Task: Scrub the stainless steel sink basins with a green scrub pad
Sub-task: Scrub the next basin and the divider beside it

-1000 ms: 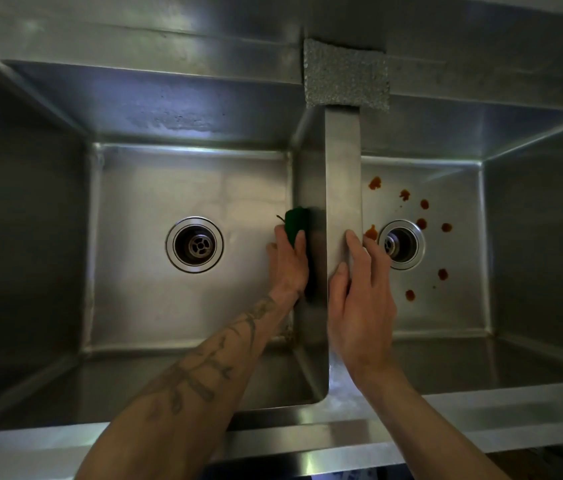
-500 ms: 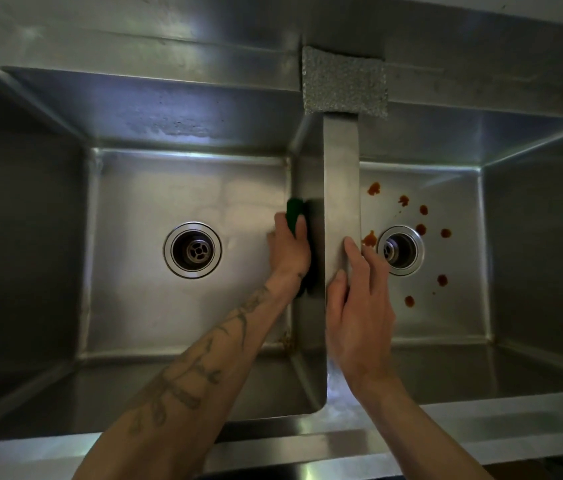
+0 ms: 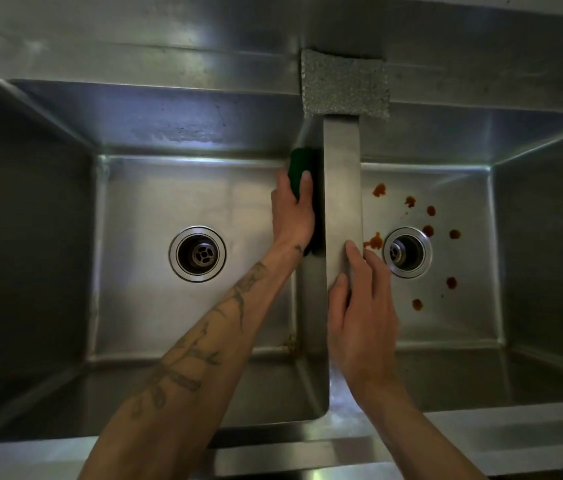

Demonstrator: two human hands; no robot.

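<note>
A double stainless steel sink fills the view. My left hand (image 3: 293, 213) presses a green scrub pad (image 3: 296, 168) flat against the right wall of the left basin (image 3: 141, 306), high up beside the divider (image 3: 341, 188). Only the pad's upper end shows above my fingers. My right hand (image 3: 363, 313) rests flat on the divider's top, fingers spread and holding nothing. The right basin (image 3: 446, 334) has several orange-red spots (image 3: 428, 230) around its drain (image 3: 406, 252).
A grey sponge (image 3: 344, 84) lies on the back ledge above the divider. The left basin has a round drain (image 3: 197, 253) in its floor and a small brownish speck (image 3: 290, 341) at its front right corner. The sink's front rim (image 3: 273, 455) runs along the bottom.
My left hand has slid the green pad up the basin's right wall, away from me toward the back corner. My right hand has stayed on the divider.
</note>
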